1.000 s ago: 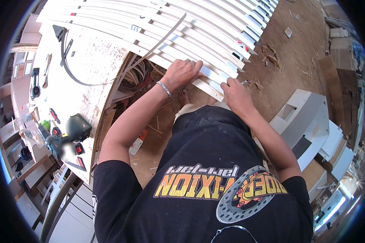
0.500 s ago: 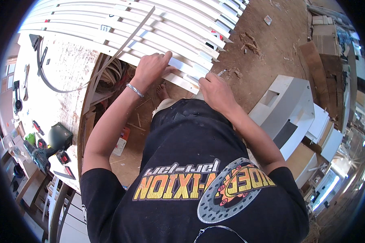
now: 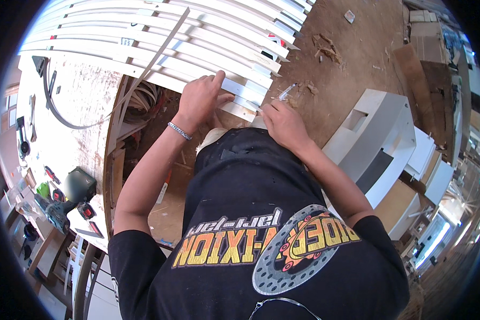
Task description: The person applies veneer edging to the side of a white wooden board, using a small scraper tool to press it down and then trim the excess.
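Observation:
Long white slats (image 3: 197, 40) lie side by side, with gaps between them, across the upper part of the view. My left hand (image 3: 200, 100) is closed over the nearest slat (image 3: 172, 84), index finger on top and thumb at the near side. By that slat's right end, my right hand (image 3: 282, 121) pinches its fingertips together. Something small and dark shows at those fingertips, too covered to name. A long thin pale strip (image 3: 162, 52) crosses the slats left of my left hand and curves back over the table.
On the left stands a worn white table (image 3: 85, 85) with a cordless power tool (image 3: 58, 209) and battery packs (image 3: 86, 211). Coiled strips (image 3: 144, 100) lie beneath the slats. A white and grey panelled piece (image 3: 370, 144) stands at right on the brown floor (image 3: 352, 58), which holds scraps.
The whole view has shifted slightly, and the slats sit a little further left and up. My left thumb now shows more clearly apart from the index finger. The right hand keeps its pinch.

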The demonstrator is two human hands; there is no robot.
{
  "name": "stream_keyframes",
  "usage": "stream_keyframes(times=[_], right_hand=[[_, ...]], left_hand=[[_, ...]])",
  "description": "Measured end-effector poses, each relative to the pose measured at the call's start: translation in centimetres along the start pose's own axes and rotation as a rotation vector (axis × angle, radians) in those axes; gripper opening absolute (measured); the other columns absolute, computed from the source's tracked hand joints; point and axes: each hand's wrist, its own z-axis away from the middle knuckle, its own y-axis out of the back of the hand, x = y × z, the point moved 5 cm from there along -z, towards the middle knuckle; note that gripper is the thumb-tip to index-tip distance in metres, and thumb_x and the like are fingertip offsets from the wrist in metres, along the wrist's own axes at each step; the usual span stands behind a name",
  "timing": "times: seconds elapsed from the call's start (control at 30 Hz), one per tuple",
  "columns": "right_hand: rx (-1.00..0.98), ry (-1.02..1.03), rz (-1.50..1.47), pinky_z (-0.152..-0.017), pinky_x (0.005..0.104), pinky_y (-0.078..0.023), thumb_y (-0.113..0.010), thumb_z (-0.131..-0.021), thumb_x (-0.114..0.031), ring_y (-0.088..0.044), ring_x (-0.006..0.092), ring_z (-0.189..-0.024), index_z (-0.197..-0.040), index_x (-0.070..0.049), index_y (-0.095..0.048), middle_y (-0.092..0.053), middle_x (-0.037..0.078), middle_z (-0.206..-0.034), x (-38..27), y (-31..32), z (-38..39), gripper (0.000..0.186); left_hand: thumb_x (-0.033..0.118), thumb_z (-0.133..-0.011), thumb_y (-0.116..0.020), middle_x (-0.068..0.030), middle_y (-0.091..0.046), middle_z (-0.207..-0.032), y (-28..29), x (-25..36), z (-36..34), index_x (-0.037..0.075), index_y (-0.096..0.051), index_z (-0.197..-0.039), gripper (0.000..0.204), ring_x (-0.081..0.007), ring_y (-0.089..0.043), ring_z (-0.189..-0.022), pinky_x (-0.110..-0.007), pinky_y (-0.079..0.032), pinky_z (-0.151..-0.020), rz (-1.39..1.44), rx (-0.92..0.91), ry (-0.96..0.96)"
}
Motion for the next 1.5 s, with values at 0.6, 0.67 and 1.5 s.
stream_keyframes(times=[0.6, 0.67, 1.5], right_hand=[[0.079, 0.008, -0.001, -0.079, 0.0463, -0.054, -0.069, -0.097, -0.014, -0.065, 0.0332, -0.093, -0.099, -0.004, -0.067, -0.061, 0.013, -0.096, -0.8, -1.0, 0.2, 0.010], [0.054, 0.022, 0.004, -0.079, 0.0464, -0.054, -0.069, -0.096, -0.012, -0.065, 0.0333, -0.094, -0.096, -0.003, -0.066, -0.061, 0.013, -0.096, -1.2, -1.0, -0.2, 0.009], [-0.048, 0.106, 0.133, -0.081, 0.0475, -0.055, -0.067, -0.094, -0.010, -0.065, 0.0329, -0.096, -0.095, -0.005, -0.065, -0.060, 0.012, -0.094, -1.8, -1.5, -2.0, 0.006]], left_hand=[[0.049, -0.097, -0.068, -0.0049, -0.064, -0.109, -0.2, -2.0, -0.1, 0.012, -0.062, -0.111, 0.040, -0.0223, -0.067, -0.105, -0.035, -0.061, -0.067, -0.176, 0.238, -0.266], [0.050, -0.097, -0.067, -0.0045, -0.065, -0.104, -0.2, -2.1, 0.2, 0.012, -0.061, -0.109, 0.040, -0.0216, -0.067, -0.103, -0.035, -0.060, -0.064, -0.155, 0.294, -0.245], [0.054, -0.094, -0.071, -0.0069, -0.070, -0.075, -0.4, -3.4, -0.4, 0.010, -0.052, -0.102, 0.048, -0.0256, -0.074, -0.079, -0.040, -0.058, -0.062, -0.077, 0.210, -0.147]])
